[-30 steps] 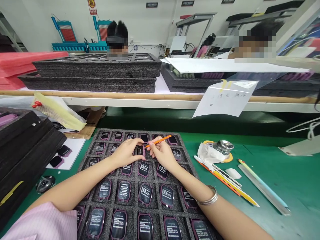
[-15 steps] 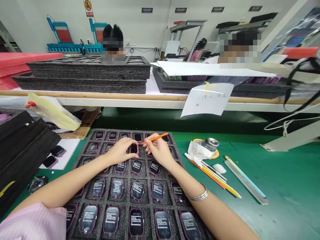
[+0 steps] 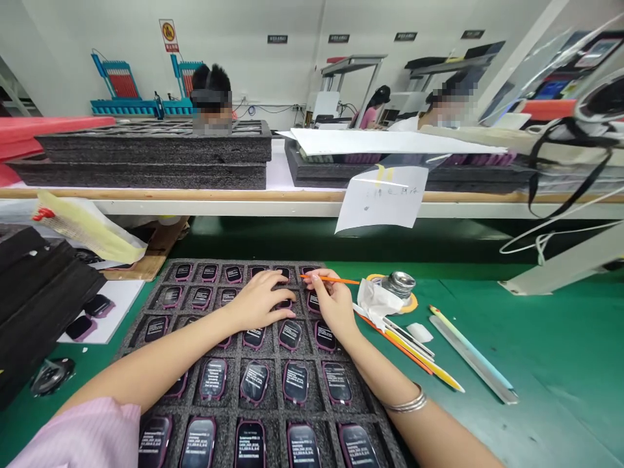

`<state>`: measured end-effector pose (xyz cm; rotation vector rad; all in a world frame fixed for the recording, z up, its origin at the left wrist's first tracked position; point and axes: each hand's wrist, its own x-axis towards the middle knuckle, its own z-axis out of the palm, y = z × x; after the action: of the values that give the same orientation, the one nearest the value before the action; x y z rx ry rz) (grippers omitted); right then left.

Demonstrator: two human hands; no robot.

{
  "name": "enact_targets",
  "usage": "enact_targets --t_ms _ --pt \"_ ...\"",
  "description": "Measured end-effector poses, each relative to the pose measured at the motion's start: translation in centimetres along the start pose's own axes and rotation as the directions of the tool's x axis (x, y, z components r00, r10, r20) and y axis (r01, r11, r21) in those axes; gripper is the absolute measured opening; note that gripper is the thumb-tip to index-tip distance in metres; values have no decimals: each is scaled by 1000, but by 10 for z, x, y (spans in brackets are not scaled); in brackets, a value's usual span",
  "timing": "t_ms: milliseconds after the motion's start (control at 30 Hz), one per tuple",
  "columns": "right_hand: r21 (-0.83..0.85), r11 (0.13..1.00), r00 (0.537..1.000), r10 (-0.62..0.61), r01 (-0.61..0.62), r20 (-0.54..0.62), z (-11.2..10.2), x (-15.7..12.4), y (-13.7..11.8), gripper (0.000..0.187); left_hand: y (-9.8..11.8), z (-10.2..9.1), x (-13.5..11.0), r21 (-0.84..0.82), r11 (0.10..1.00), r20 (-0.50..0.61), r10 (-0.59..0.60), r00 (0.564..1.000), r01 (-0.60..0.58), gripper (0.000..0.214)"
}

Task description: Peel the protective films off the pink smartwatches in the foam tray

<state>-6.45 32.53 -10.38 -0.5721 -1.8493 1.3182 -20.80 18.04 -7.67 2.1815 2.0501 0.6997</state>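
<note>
A black foam tray (image 3: 229,351) holds rows of purple smartwatches (image 3: 255,381), most with lines of white text on their screens. My left hand (image 3: 263,298) lies over the upper middle of the tray, fingers apart around a smartwatch (image 3: 284,303) in its compartment. Whether the fingertips press on that watch is hard to see. My right hand (image 3: 332,300) pinches a thin orange stick (image 3: 341,281) above the tray's upper right corner. The stick's tip points left, toward the top row. Parts of the watches beneath both hands are hidden.
Right of the tray lie a metal jar (image 3: 400,284), crumpled tissue (image 3: 377,300), several pencil-like sticks (image 3: 419,357) and a ruler (image 3: 475,361). Two loose watches (image 3: 80,327) sit on white paper at left, beside black foam (image 3: 43,286). A shelf edge (image 3: 234,208) crosses ahead; people sit beyond.
My left hand has left one watch and shifted right to the neighbouring one, its fingers wider apart. My right hand moved right with the orange stick, now nearly level. The view has shifted slightly.
</note>
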Motion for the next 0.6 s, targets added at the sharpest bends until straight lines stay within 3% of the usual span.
enact_targets --t_ms 133,400,600 --pt "-9 1000 1000 -17 17 -11 0 1 -2 33 -8 -2 -4 -18 1000 -27 2 1000 -3 31" --pt "-37 998 993 -49 53 105 0 -2 -7 24 -5 1 2 -105 992 -24 -78 997 75 26" --pt "-66 997 990 -38 48 137 0 -1 -7 20 -5 5 2 -183 963 -31 -205 978 196 57"
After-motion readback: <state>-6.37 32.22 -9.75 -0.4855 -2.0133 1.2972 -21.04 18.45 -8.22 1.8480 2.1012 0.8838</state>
